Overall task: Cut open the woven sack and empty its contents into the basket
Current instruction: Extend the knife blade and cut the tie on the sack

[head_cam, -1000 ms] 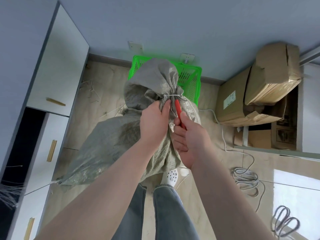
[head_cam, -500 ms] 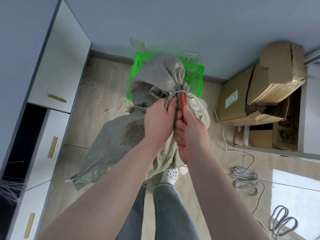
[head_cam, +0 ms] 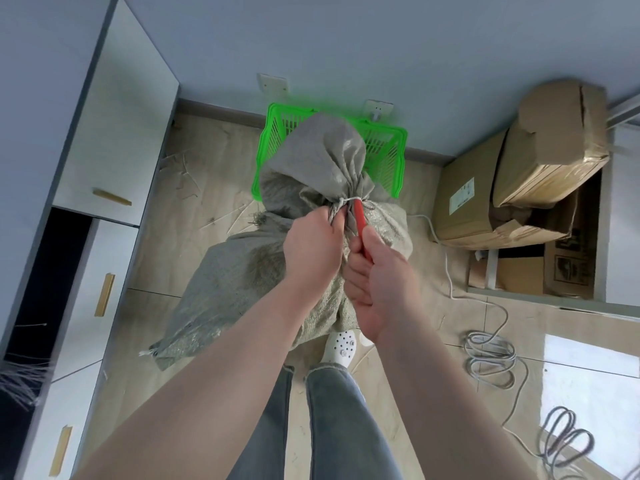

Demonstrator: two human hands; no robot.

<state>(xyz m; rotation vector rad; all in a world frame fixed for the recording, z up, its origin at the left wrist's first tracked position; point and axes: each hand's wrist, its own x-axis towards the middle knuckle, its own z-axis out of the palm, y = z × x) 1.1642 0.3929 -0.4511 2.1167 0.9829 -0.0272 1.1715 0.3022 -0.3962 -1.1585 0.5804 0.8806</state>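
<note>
Since a second ago we slide the red cutter [head_cam: 360,218] up to the tie [head_cam: 349,201]. Our right hand [head_cam: 375,282] grips it; our left hand [head_cam: 313,247] clutches the sack [head_cam: 242,271] neck. Still tied, nothing emptied; the basket [head_cam: 388,147] waits beyond both hands.

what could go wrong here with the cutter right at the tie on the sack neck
1. The left hand grips the woven sack neck right beside the red cutter held by the right hand; a slip could nick the fingers.
2. The white tie is pulled taut; if it parts suddenly, the neck may flop open short of the green basket and spill on the floor.
</note>
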